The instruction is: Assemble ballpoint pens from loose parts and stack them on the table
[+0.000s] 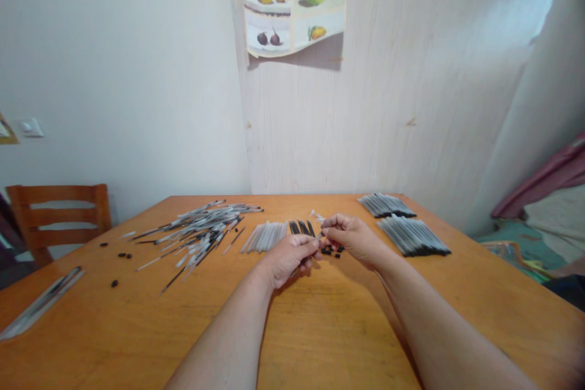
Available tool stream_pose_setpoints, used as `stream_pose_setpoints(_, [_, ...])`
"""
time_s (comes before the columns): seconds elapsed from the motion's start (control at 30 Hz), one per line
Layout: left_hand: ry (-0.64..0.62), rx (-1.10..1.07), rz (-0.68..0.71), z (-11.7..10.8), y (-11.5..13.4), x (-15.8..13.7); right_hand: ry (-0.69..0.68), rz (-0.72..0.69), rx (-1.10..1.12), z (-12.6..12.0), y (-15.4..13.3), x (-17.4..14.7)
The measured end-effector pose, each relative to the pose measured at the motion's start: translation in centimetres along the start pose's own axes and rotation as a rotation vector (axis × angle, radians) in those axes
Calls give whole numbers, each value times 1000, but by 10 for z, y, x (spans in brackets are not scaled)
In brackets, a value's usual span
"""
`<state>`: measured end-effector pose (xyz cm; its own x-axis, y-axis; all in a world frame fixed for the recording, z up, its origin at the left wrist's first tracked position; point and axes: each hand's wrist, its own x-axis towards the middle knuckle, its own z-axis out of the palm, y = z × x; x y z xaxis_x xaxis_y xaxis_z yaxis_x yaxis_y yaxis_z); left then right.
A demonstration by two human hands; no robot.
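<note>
Over the middle of the table, my left hand (292, 257) is closed, thumb and fingers pinched on what looks like a thin pen, mostly hidden by the fingers. My right hand (351, 239) meets it fingertip to fingertip, pinching a small pale piece (320, 236) at the pen's end; its exact kind is too small to tell. Just behind the left hand lie a row of clear pen barrels (265, 236) and several black refills or rods (301, 228). Small black caps (337, 250) lie under the right hand, with small white pieces (319, 217) beyond.
Two stacks of black-ended pens (414, 236) lie at the right. A loose pile of refills (201, 231) spreads on the left, near scattered black caps (114, 284). A clear bag with refills (46, 301) is at the left edge. A wooden chair (59, 196) stands beyond.
</note>
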<state>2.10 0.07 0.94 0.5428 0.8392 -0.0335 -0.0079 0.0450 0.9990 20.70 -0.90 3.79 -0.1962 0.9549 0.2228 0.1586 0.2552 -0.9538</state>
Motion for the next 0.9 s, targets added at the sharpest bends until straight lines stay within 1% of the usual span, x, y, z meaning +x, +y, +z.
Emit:
stream_pose_setpoints(0.33, [14, -7, -21, 0, -1, 0, 8, -30, -48, 1, -3, -1])
stream_pose_setpoints(0.47, [14, 2, -2, -1, -1, 0, -2, -59, -23, 1, -3, -1])
stream_pose_setpoints(0.7, [-8, -11, 12, -1, -1, 0, -59, 16, -16, -2, -3, -2])
stream_pose_setpoints(0.9, [-33, -7, 41, -2, -2, 0, -100, 26, 9, -5, -3, -3])
